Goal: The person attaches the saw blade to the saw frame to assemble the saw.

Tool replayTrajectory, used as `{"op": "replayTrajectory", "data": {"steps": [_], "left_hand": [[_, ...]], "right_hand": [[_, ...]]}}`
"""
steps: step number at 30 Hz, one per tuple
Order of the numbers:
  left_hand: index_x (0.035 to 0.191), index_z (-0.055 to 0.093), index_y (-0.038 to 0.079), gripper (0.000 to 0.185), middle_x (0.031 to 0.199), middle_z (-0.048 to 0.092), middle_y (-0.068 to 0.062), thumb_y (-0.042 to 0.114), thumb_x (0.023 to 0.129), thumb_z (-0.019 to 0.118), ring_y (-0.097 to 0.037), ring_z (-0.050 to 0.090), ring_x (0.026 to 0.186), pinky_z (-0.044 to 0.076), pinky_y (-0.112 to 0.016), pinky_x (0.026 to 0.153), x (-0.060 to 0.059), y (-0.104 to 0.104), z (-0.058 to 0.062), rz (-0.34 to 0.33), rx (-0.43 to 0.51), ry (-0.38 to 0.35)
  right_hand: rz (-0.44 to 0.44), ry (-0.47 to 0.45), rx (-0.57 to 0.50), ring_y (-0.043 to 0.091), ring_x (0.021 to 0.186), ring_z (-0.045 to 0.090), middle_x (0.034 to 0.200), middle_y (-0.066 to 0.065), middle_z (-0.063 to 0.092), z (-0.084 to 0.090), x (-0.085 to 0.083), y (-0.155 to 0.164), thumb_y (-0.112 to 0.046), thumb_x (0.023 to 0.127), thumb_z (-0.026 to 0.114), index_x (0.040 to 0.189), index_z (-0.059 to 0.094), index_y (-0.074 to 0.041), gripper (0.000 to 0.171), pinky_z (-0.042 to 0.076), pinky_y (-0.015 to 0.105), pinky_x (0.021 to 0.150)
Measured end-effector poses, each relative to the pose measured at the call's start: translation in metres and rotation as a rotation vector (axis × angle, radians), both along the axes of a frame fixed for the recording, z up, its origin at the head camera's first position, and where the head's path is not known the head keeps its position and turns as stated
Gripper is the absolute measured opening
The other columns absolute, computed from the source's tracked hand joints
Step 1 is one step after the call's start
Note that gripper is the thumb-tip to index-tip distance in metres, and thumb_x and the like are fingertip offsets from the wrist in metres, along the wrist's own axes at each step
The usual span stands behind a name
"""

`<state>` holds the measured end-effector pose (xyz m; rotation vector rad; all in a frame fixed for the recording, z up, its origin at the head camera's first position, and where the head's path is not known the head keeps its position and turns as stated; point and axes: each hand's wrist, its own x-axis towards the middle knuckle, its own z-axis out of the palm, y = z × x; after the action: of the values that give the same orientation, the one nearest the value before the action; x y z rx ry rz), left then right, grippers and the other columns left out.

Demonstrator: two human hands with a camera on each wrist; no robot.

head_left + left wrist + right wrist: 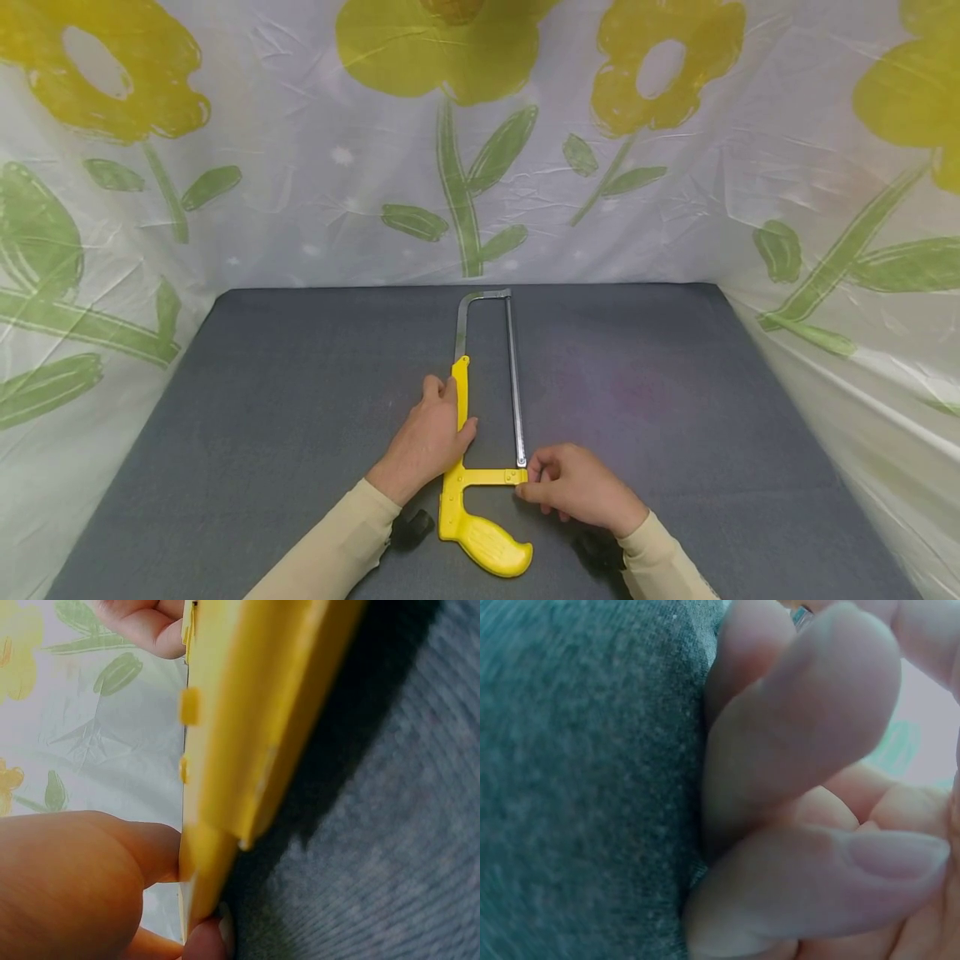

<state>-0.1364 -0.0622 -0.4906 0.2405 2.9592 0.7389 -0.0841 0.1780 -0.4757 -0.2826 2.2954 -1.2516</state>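
A hacksaw (483, 533) with a yellow handle and a metal bow lies flat on the grey table (262, 400), its blade (514, 383) pointing away from me. My left hand (452, 410) grips the yellow back bar of the frame, thumb on the inner side and fingers over the outer side. My right hand (529, 485) pinches the near end of the blade where it meets the yellow crossbar. The left wrist view shows the yellow frame (247, 735) close up, with my left thumb (75, 885) against it. In the right wrist view, curled fingers (802, 750) fill the frame beside the table cloth (577, 787).
White plastic sheeting printed with yellow flowers (450, 50) walls in the table at the back and on both sides. Grey table surface lies bare to the left and right (712, 400) of the saw.
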Motion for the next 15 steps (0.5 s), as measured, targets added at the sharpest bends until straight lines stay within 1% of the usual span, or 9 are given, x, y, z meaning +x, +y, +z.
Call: {"op": "replayTrajectory", "data": {"steps": [8,15], "left_hand": [[0.163,0.038,-0.008,0.082,0.129,0.047,-0.019,0.030,0.102,0.076,-0.013,0.047,0.051,0.041,-0.023,0.047,0.0001,0.0000,0.0004,-0.004,0.004,0.001],[0.163,0.038,-0.008,0.082,0.128,0.047,-0.019,0.030,0.102,0.076,-0.012,0.047,0.051,0.041,-0.023,0.047,0.0000,0.0008,0.0005,0.006,-0.002,0.000]], "right_hand": [[0.023,-0.015,-0.016,0.012,0.048,0.050,0.063,0.002,0.065,0.0005,-0.0010,0.0021,-0.029,0.092,0.081,0.083,0.068,-0.011,0.024,0.045,0.029,0.048],[0.049,-0.021,-0.050,0.012,0.049,0.051,0.064,0.002,0.065,-0.0029,-0.0028,0.0056,-0.026,0.094,0.080,0.086,0.068,-0.010,0.021,0.046,0.028,0.048]]}}
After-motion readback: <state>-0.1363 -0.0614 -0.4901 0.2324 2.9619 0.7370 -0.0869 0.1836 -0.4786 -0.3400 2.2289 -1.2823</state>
